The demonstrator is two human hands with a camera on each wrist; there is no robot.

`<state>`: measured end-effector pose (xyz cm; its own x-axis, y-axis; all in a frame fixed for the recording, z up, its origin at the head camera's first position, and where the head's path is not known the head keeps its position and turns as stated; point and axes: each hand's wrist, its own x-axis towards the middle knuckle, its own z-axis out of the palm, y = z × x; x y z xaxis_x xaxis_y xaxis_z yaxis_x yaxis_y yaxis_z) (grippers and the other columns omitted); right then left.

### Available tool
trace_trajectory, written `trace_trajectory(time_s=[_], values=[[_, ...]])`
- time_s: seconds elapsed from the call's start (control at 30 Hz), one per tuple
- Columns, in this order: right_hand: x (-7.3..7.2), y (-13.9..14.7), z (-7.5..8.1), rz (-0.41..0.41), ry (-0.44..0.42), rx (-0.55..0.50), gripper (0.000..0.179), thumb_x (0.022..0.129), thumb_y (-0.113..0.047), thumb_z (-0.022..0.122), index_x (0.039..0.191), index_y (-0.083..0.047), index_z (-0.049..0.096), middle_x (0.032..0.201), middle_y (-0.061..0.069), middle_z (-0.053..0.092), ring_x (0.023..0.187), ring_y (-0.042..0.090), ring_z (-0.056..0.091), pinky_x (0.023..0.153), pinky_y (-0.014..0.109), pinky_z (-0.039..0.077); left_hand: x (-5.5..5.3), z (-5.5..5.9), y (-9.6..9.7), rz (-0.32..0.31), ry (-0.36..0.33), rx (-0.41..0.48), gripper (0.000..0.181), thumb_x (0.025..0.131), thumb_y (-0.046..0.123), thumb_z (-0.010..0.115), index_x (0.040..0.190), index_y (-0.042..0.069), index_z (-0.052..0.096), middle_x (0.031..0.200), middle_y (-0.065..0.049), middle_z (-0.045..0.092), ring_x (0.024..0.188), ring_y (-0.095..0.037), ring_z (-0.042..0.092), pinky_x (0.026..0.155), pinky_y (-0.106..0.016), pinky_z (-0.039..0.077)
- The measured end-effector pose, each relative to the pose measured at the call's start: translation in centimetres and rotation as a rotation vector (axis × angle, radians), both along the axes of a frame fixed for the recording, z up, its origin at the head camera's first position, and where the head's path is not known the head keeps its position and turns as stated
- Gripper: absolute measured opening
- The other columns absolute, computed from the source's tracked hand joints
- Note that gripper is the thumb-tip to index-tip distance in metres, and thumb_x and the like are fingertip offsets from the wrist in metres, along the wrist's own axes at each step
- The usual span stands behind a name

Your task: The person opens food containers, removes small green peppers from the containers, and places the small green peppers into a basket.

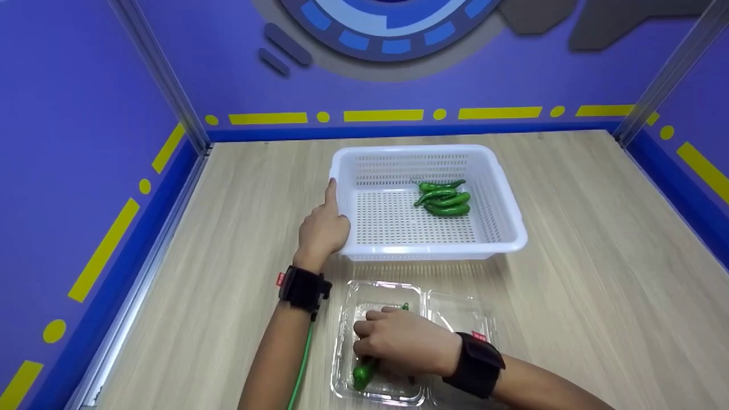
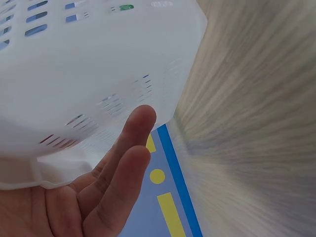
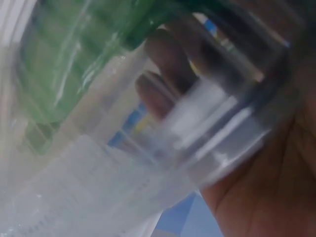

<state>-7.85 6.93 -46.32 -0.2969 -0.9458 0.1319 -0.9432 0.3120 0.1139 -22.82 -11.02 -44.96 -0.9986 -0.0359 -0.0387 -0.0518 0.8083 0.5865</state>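
My left hand (image 1: 324,228) holds the left rim of a white plastic basket (image 1: 433,249), its index finger straight along the rim and thumb over it. In the left wrist view, fingers (image 2: 118,190) reach below the rim beside the basket's outer wall. Several green chili peppers (image 1: 447,199) lie in the basket's right half. Nearer me, my right hand (image 1: 404,341) is down in a clear plastic clamshell box (image 1: 342,341), its bent fingers over a green chili pepper (image 1: 363,376) that they grip. One end of this pepper shows; the fingertips' contact is hidden in the head view and blurred in the right wrist view.
The box's clear lid (image 1: 455,307) lies folded out to the right, partly under the right wrist. Blue panels with yellow dashes (image 1: 383,116) enclose the wooden table (image 1: 245,193) at the back and sides. A green cable (image 1: 303,359) runs along the left forearm.
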Motion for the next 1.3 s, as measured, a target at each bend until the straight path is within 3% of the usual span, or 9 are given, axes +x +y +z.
trace_trajectory(time_s=[0.23, 0.6, 0.87, 1.3], values=[[-0.1, 0.1, 0.1, 0.008, 0.005, -0.007, 0.019, 0.073, -0.022, 0.082, 0.08, -0.032, 0.067, 0.084, -0.014, 0.058, 0.08, 0.008, 0.057, 0.072, 0.025, 0.05, 0.1, 0.0, 0.0, 0.004, 0.003, -0.012, 0.081, 0.093, 0.013, 0.044, 0.166, 0.019, 0.009, 0.088, -0.011, 0.067, 0.069, -0.025, 0.061, 0.057, -0.037, 0.039], [0.0, 0.0, 0.4, 0.002, -0.009, -0.007, 0.007, 0.083, -0.03, 0.077, 0.082, -0.033, 0.071, 0.081, -0.014, 0.059, 0.076, 0.008, 0.057, 0.07, 0.025, 0.049, 0.1, -0.1, -0.1, 0.007, 0.002, -0.011, 0.082, 0.093, 0.013, 0.045, 0.166, 0.019, 0.009, 0.089, -0.01, 0.066, 0.07, -0.026, 0.062, 0.058, -0.037, 0.04], [0.1, 0.4, 0.8, -0.011, -0.001, 0.003, 0.013, 0.078, -0.028, 0.08, 0.083, -0.031, 0.069, 0.083, -0.015, 0.06, 0.079, 0.008, 0.058, 0.07, 0.025, 0.049, 0.1, -0.2, -0.1, -0.004, 0.018, 0.001, 0.082, 0.091, 0.013, 0.043, 0.166, 0.019, 0.009, 0.09, -0.012, 0.068, 0.07, -0.027, 0.062, 0.058, -0.039, 0.04], [0.2, 0.6, 1.7, -0.02, -0.025, 0.012, 0.012, 0.084, -0.026, 0.077, 0.09, -0.029, 0.068, 0.083, -0.012, 0.059, 0.077, 0.011, 0.054, 0.07, 0.026, 0.049, 0.0, -0.1, -0.1, 0.0, 0.007, 0.001, 0.082, 0.091, 0.013, 0.043, 0.166, 0.019, 0.009, 0.086, -0.011, 0.066, 0.069, -0.027, 0.06, 0.057, -0.039, 0.039]])
